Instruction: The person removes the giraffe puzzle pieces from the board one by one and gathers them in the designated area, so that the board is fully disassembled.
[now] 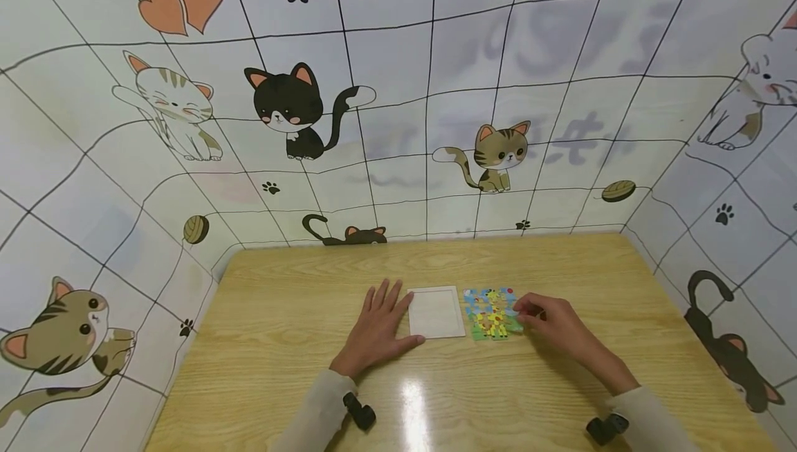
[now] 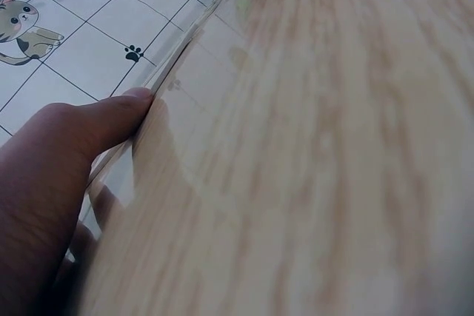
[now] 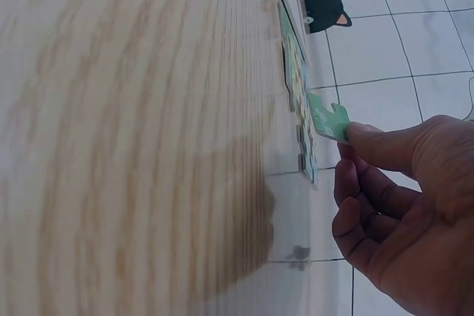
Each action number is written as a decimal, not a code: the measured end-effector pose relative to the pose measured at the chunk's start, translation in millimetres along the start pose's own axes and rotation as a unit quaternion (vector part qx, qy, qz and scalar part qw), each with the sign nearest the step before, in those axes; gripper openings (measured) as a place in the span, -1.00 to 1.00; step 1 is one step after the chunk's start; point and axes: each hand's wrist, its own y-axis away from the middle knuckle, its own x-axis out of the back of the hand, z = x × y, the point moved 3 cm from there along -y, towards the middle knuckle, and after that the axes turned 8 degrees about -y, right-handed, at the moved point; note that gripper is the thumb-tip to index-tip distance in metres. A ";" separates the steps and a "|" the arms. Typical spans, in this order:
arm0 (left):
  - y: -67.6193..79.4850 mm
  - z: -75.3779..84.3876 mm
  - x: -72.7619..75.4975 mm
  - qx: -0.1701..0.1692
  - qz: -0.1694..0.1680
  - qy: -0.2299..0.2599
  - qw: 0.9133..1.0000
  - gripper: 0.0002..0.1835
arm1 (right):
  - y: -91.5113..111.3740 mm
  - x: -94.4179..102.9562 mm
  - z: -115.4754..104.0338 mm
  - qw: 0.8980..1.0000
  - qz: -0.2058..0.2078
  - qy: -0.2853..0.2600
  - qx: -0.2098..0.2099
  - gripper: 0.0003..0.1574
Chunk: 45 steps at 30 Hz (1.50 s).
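My right hand (image 1: 554,322) pinches a green jigsaw piece (image 3: 329,119) between thumb and fingertips. It holds the piece at the right side of a jigsaw puzzle (image 1: 488,313), which shows a yellow giraffe on blue and green. In the right wrist view the piece is tilted up off the table. My left hand (image 1: 378,324) lies with fingers spread, palm down, at the left edge of a white square puzzle tray (image 1: 436,312). Its thumb (image 2: 122,118) lies by the tray's lower left corner. The tray lies flat, just left of the puzzle.
A light wood table (image 1: 299,300) carries the tray and puzzle. Behind it and at both sides stand white gridded walls (image 1: 398,196) with cat drawings. Both wrists wear small black cameras below the sleeves' cuffs.
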 end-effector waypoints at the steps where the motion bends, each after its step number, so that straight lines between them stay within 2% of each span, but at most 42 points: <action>1: -0.2 -0.2 -0.2 0.001 -0.001 -0.001 1.000 0.07 | 0.6 0.8 0.5 1.000 -0.001 -0.001 -0.003 -0.87; 13: 0.6 -4.6 -1.3 0.006 -0.012 -0.007 1.000 0.08 | 3.6 -2.8 10.6 0.999 -0.011 -0.014 -0.031 -0.84; 20: 2.6 -9.7 1.5 -0.002 0.004 -0.003 1.000 0.05 | 2.2 -12.6 9.3 1.000 -0.011 -0.001 -0.012 -0.81; 25: 2.3 -14.9 2.0 0.000 -0.001 -0.002 1.000 0.05 | 0.1 -17.1 7.1 1.000 -0.005 0.017 -0.003 -0.80; 35: 3.5 -17.5 3.5 0.003 -0.015 -0.011 1.000 0.07 | -1.8 -22.3 6.3 0.999 -0.004 0.037 -0.036 -0.78; 45: 6.7 -18.1 0.3 -0.003 0.001 0.012 1.000 0.06 | -4.1 -23.3 7.8 0.997 -0.020 0.040 -0.063 -0.81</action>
